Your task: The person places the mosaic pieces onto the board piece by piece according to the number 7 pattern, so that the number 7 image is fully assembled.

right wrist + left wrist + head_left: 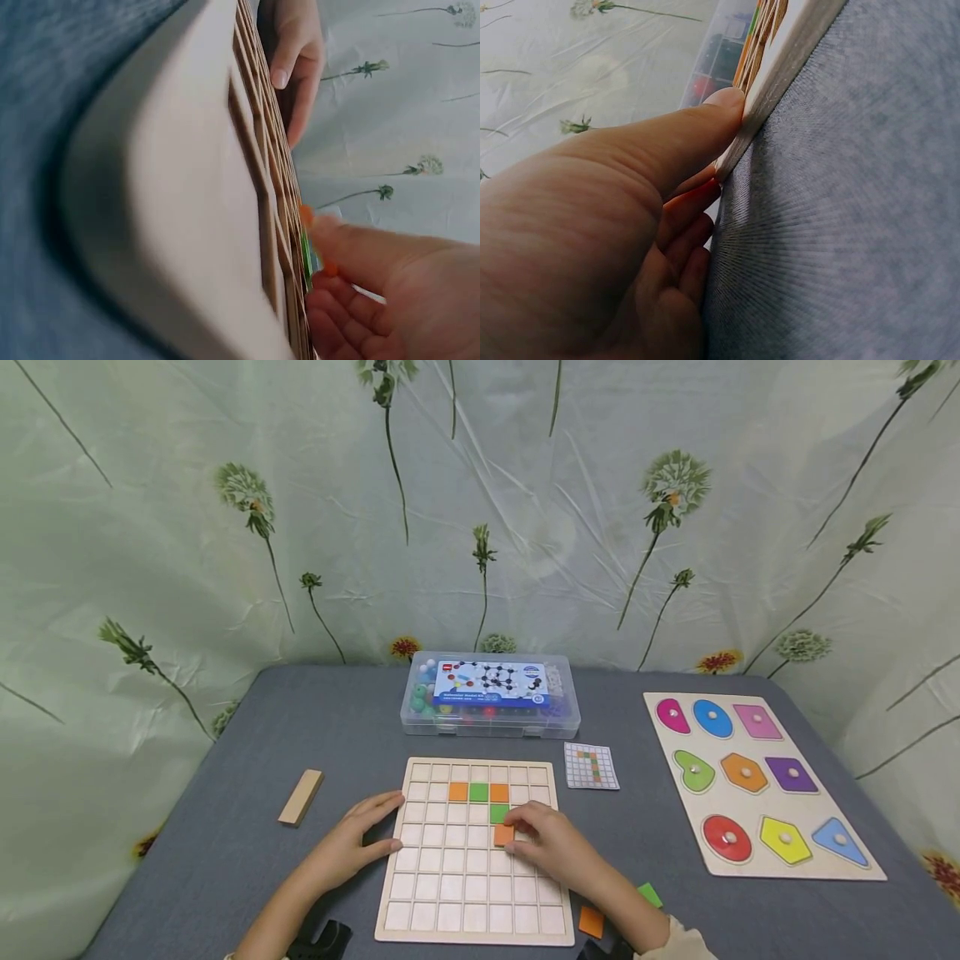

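Note:
A wooden grid board (450, 888) lies on the grey table. Orange and green square tiles make its upper row: an orange tile (458, 792), a green tile (478, 792) and another orange one, with a second green tile (498, 813) below. My right hand (551, 843) pinches an orange tile (503, 835) just under that green one; whether it sits fully in its cell I cannot tell. My left hand (356, 839) touches the board's left edge with thumb and fingers. In the left wrist view, the thumb (682, 139) presses the board's side.
A pattern card (592, 766) lies right of the board. Behind stands a clear plastic case (491, 693). A wooden block (301, 797) is at left, a shape puzzle (761, 810) at right. Near my right forearm lie loose orange (591, 922) and green (650, 895) tiles.

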Tool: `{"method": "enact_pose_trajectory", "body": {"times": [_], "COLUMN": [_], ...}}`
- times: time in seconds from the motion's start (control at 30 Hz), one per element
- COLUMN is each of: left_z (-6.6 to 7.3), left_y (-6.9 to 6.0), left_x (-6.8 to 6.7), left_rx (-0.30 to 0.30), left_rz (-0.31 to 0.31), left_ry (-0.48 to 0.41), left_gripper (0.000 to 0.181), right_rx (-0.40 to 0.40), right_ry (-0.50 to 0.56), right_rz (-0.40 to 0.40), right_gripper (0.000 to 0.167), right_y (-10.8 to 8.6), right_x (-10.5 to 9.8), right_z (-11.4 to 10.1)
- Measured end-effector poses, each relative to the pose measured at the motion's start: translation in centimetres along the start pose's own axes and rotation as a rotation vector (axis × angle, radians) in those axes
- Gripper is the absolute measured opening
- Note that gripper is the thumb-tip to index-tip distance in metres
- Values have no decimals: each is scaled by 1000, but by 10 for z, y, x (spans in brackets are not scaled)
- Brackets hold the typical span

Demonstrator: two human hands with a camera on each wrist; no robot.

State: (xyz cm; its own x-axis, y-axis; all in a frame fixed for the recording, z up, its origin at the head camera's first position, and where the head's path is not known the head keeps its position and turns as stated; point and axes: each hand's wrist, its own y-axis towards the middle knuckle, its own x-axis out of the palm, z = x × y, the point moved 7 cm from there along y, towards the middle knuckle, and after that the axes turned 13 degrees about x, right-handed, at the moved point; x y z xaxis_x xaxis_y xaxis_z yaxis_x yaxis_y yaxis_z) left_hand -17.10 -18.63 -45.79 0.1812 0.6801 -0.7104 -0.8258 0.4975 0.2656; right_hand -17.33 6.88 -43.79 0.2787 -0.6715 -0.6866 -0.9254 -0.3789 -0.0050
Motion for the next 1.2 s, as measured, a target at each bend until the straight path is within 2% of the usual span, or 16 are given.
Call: {"method": "enact_pose_trajectory", "body": {"times": [0.17,0.47,0.63,0.8,0.93,1.03,1.1,1.2], "left_z": [1,1,1,1,0,0,0,0], "left_y": [0,1,2,1,1,0,0,0], "left_x": [0,0,0,0,0,0,0,0], "left_rx": [7,2,-1,0,13,16,14,11], "left_rz": [10,5,-5,4,11,11,13,15], "left_ry": [3,-4,0,2,2,3,1,2], "left_gripper": [65,65,65,64,64,64,64,64], "right_rx": [-33,-20,-21,-29,-44,-27,4,120], "right_ry": [-23,-18,17,9,-24,-54,-77,-98], "right_rz": [-5,-4,-17,24,107,155,170,127], "right_gripper": [22,19,27,37,43,44,44,43], "right_y": [1,1,-4,-24,-46,-64,-76,-92], "right_x": [4,3,-7,-35,-60,-76,-84,-89], "right_z": [-1,0,-5,-5,4,16,25,43]}}
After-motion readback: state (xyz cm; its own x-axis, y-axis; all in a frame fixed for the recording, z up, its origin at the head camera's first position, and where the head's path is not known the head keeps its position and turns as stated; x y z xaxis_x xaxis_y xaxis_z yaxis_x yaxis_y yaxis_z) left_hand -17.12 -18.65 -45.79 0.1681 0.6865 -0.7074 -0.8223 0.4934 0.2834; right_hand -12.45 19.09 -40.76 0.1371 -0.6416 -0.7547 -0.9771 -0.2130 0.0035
